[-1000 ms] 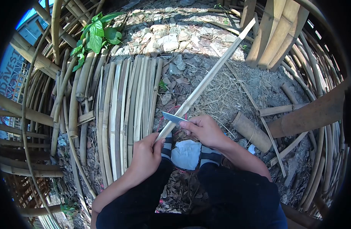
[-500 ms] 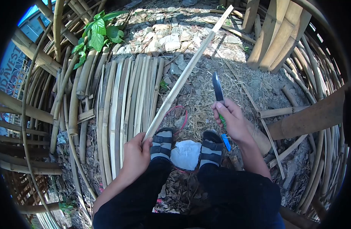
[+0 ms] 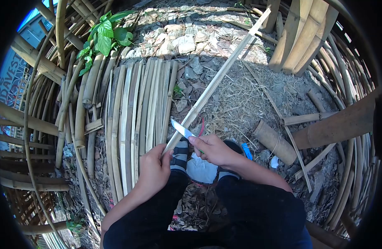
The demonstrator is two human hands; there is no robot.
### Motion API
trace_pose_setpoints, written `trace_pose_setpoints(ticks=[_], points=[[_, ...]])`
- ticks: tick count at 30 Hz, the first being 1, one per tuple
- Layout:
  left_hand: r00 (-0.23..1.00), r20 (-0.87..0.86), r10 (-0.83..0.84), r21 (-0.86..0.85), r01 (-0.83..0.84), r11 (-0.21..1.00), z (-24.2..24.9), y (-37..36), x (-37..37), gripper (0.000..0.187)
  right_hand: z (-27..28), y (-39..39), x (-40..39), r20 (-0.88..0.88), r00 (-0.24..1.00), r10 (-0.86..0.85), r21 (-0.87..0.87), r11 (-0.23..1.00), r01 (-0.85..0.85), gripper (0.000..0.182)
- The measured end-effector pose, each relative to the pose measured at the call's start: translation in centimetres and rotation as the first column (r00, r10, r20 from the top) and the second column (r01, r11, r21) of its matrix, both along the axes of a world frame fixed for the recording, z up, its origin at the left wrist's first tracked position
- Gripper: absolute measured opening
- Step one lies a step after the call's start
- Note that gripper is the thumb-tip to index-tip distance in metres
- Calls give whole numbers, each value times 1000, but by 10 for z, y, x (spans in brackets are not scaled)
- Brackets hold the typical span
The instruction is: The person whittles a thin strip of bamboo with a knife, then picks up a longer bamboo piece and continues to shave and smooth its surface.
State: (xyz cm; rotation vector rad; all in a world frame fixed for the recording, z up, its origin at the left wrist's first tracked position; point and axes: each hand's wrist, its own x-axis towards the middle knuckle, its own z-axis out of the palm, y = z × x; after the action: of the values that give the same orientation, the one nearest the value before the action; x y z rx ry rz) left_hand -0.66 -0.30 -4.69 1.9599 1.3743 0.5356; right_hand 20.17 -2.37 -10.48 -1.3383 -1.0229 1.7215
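A long split bamboo strip (image 3: 218, 79) slants up and away to the right. Its near end is in my left hand (image 3: 155, 166), with the fingers closed round it. My right hand (image 3: 215, 150) grips a knife (image 3: 182, 129) by its green handle, mostly hidden by the fingers. The bright blade lies across the strip, a short way above my left hand, and appears to touch it. Just left of the strip, several split bamboo strips (image 3: 135, 103) are laid side by side on the ground.
White cloth or paper (image 3: 202, 168) lies between my sandalled feet. A blue object (image 3: 246, 151) and a short bamboo tube (image 3: 275, 142) are on the ground to the right. Thick bamboo poles (image 3: 336, 120) stick in from the right. A leafy plant (image 3: 103, 39) grows at upper left.
My right hand has brought the knife left and down, from apart on the right to across the strip. The strip's far end has shifted slightly right.
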Motion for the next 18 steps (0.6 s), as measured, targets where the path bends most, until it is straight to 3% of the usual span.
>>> trace_pose_setpoints(ticks=[10,12,14,18], points=[[999,-19,-45,56,46,997,-4,1,-1,15,1,0,7,39,995,-92,13,996,92,54],[998,2,-55,95,55,994,-6,-1,-7,15,9,2,21,-74,947,-313,39,948,316,53],[1000,-19,7,38,-6,999,-3,-4,-14,9,12,15,84,-19,841,-540,-98,839,536,52],[999,-20,48,86,-46,995,3,0,-10,10,23,2,78,33,890,-455,-41,889,456,53]])
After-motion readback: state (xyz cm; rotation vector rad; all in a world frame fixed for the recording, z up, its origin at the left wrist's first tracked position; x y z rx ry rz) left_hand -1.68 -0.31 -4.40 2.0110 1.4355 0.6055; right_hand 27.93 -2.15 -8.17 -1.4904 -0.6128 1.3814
